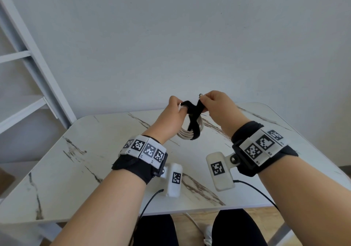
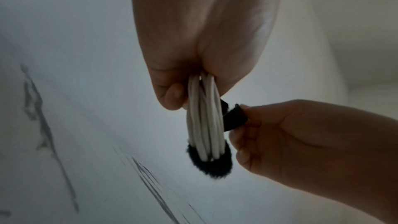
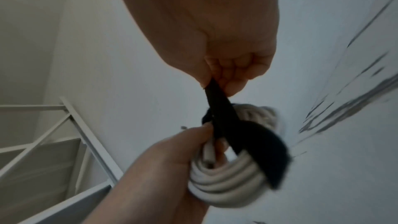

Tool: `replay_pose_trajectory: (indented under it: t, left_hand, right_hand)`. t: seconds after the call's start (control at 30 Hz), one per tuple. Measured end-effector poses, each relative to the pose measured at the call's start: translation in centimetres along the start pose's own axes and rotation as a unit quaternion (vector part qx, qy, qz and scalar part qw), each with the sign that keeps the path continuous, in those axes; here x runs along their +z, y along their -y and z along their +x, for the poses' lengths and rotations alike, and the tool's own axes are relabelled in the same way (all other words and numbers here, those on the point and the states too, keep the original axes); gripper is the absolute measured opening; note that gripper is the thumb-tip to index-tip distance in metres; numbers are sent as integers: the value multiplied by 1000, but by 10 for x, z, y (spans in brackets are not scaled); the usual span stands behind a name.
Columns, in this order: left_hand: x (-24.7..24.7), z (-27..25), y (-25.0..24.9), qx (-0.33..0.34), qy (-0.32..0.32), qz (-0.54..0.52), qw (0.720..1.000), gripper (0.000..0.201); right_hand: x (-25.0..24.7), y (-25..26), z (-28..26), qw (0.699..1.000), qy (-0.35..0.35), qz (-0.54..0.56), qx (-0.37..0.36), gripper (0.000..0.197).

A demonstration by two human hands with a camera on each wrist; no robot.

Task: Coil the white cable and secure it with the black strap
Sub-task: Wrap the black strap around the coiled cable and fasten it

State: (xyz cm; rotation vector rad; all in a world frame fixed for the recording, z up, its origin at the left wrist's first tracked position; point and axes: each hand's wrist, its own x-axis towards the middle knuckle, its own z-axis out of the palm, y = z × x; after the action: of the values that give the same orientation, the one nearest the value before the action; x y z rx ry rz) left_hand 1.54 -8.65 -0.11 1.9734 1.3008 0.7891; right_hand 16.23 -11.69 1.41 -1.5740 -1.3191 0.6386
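Observation:
The white cable is wound into a small coil and held in the air above the table. My left hand grips the coil along one side, fingers curled round the strands. The black strap loops under the coil's lower part, and its two ends cross above the coil. My right hand pinches one strap end between thumb and fingers and holds it taut. The other end lies by my left fingers. How my left fingertips sit on that end is hidden.
A white marble-patterned table lies below both hands, with a rounded far corner at the right. A white metal shelf frame stands at the left against the wall. Black sensor cables hang off the near table edge.

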Motion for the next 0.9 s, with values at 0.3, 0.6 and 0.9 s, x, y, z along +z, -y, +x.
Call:
replay_pose_trajectory:
  t: [0.3, 0.6, 0.9]
  left_hand:
    - [0, -2, -1, 8, -21, 19, 1000, 23]
    - [4, -2, -4, 33, -27, 78, 996, 25]
    - [-1, -1, -9, 65, 18, 146, 987, 21]
  right_hand:
    - [1, -10, -3, 999, 33, 18, -21, 18]
    - [2, -9, -4, 998, 31, -37, -46, 13]
    - [-3, -8, -6, 997, 82, 7, -2, 19]
